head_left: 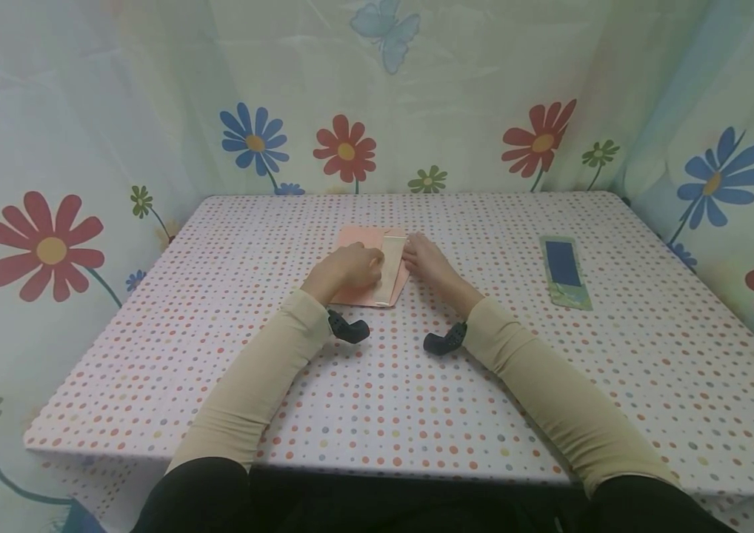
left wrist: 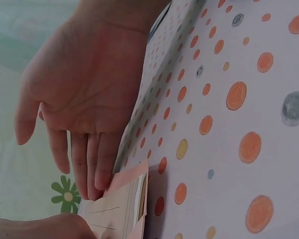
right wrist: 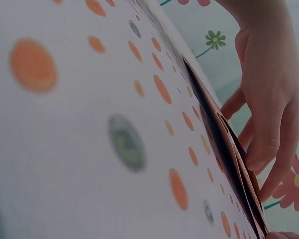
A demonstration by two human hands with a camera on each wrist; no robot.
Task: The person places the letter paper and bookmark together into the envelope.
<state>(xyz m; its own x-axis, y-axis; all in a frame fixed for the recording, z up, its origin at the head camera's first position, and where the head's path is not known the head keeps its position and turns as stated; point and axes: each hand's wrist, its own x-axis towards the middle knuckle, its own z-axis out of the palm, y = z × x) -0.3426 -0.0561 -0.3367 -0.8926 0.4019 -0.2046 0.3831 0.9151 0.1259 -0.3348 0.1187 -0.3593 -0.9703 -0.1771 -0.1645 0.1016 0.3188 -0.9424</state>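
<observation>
Two hands meet in my head view over pink paper [head_left: 365, 235] at mid-frame, topped by a narrow cream strip [head_left: 390, 275]; its thin dark marks are too small for me to read. The left hand [head_left: 352, 268] rests bent fingers there, pinching or not I cannot tell; the right hand [head_left: 432, 265] touches the right edge, fingers straight. Dotted cloth [head_left: 390, 400] spreads toward a rectangular blue-and-green card [head_left: 562, 265], right of centre.

I have the left arm [head_left: 257, 385] and right arm [head_left: 550, 377] stretched forward, converging. My left hand [head_left: 350, 266] is back-up, fingers [right wrist: 265, 144] bent downward; my right hand [head_left: 432, 268], near it, faces its palm [left wrist: 89, 84] inward, fingers [left wrist: 78, 159] nearly straight, thumb [left wrist: 26, 119] apart.
</observation>
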